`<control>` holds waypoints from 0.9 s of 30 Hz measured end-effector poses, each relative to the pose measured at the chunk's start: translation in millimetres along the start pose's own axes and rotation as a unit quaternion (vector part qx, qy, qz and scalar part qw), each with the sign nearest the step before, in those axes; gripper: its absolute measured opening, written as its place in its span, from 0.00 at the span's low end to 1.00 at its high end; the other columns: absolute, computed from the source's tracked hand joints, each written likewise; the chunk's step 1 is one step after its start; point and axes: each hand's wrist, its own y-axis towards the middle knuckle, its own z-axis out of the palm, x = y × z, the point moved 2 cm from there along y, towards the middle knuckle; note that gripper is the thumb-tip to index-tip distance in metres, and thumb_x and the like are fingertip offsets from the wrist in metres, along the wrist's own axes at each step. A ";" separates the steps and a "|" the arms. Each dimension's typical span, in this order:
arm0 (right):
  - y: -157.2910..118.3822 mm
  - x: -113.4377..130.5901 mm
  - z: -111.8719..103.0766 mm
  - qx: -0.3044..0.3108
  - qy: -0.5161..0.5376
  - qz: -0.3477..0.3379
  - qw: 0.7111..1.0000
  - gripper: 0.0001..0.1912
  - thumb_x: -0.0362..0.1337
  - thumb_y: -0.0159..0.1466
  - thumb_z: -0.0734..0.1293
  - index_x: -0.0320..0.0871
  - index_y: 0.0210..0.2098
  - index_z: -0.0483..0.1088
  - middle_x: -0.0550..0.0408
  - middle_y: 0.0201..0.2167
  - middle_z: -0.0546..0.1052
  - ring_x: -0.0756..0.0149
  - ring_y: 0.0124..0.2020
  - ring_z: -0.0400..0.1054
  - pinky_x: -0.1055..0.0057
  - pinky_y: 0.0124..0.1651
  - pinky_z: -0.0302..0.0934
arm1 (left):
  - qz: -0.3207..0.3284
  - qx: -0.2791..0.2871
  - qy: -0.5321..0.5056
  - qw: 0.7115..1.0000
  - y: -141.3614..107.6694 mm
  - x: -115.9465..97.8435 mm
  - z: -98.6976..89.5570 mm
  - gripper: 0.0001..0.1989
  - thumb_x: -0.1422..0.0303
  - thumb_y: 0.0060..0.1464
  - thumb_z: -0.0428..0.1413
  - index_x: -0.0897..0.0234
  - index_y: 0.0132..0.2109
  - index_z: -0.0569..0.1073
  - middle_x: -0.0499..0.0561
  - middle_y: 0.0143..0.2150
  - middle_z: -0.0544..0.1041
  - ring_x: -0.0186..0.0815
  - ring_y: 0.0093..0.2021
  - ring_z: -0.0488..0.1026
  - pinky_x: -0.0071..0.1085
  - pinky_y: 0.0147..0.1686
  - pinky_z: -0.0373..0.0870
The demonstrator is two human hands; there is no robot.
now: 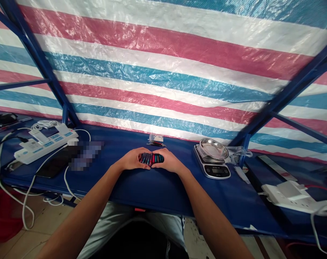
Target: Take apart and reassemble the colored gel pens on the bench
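A bundle of dark, red and teal slim pieces (152, 158) lies between my two hands at the middle of the blue table. My left hand (133, 158) curls round its left side, and my right hand (169, 160) curls round its right side. The fingers of both hands nearly meet at the near edge of the bundle. Just beyond it, several thin dark and red sticks (156, 143) lie beside a small clear bag (156, 137) with pale contents. What exactly the held pieces are is too small to tell.
To the right stands a digital scale (216, 171) with a metal bowl (214, 148) and clear plastic beside it. White power strips (48, 144) with cables lie at the left, near a dark phone (55, 163). Blue frame bars and a striped sheet (158, 72) rise behind the table.
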 end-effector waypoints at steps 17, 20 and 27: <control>5.5 -46.2 -11.3 -0.149 -0.062 0.015 0.987 0.15 0.35 0.74 0.61 0.46 0.55 0.77 0.47 0.56 0.79 0.53 0.59 0.68 0.53 0.66 0.61 | -0.048 -0.152 0.103 0.982 4.1 27.3 -13.5 0.18 0.55 0.67 0.54 0.59 0.54 0.80 0.54 0.47 0.80 0.36 0.32 0.73 0.36 0.37 0.72; 8.3 -50.7 -9.2 -0.137 -0.073 0.003 0.988 0.18 0.32 0.75 0.59 0.47 0.56 0.77 0.49 0.57 0.79 0.54 0.59 0.68 0.53 0.65 0.61 | -0.051 -0.135 0.137 0.980 4.3 31.2 -13.4 0.14 0.63 0.64 0.54 0.59 0.49 0.82 0.53 0.41 0.81 0.43 0.40 0.76 0.39 0.45 0.73; 12.6 -51.0 -7.9 -0.127 -0.090 -0.005 0.988 0.17 0.33 0.75 0.60 0.47 0.53 0.79 0.49 0.55 0.81 0.54 0.57 0.69 0.55 0.63 0.62 | -0.057 -0.060 0.143 0.986 3.2 25.6 -11.6 0.16 0.63 0.60 0.57 0.57 0.53 0.81 0.53 0.42 0.82 0.47 0.47 0.76 0.42 0.50 0.71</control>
